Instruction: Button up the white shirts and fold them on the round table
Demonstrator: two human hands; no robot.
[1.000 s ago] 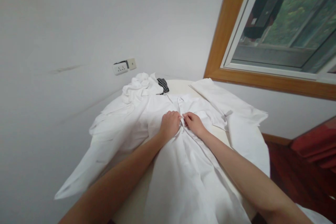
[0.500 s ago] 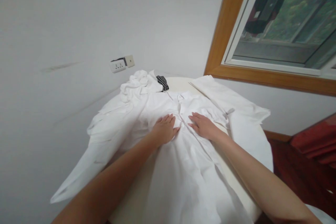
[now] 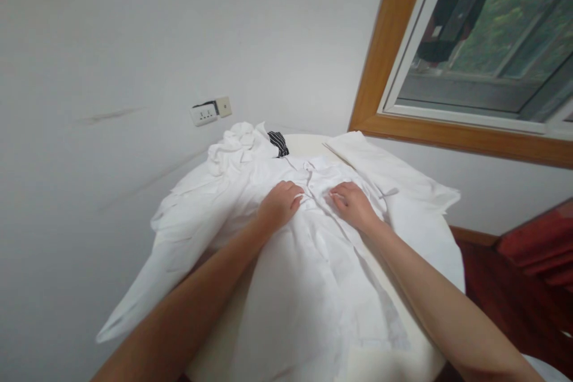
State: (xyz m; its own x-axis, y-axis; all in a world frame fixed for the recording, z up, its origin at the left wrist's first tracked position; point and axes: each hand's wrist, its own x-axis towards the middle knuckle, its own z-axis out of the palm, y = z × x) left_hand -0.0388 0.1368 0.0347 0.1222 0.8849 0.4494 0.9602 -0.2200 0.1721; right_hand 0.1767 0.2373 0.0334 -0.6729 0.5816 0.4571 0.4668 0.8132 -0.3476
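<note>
A white shirt (image 3: 308, 286) lies spread, front up, over a small round white table (image 3: 308, 143). My left hand (image 3: 278, 205) rests palm down on the shirt's chest just left of the button strip, its fingers lightly bent and together. To the right of the strip, my right hand (image 3: 354, 205) lies flat on the cloth with its fingers stretched out. Neither hand grips anything. The shirt's collar (image 3: 308, 166) is just beyond my fingertips. One sleeve (image 3: 156, 274) hangs off the table to the left.
Bunched white cloth (image 3: 237, 140) and a black striped piece (image 3: 278, 143) lie at the table's far side. A folded white cloth (image 3: 385, 170) lies at the right. A wall socket (image 3: 205, 114) is behind, a wood-framed window (image 3: 465, 137) to the right, and dark red furniture (image 3: 537, 245) beyond.
A second ago both hands pinched the button strip. They then flattened on the cloth, and have now slid apart and a little towards the collar.
</note>
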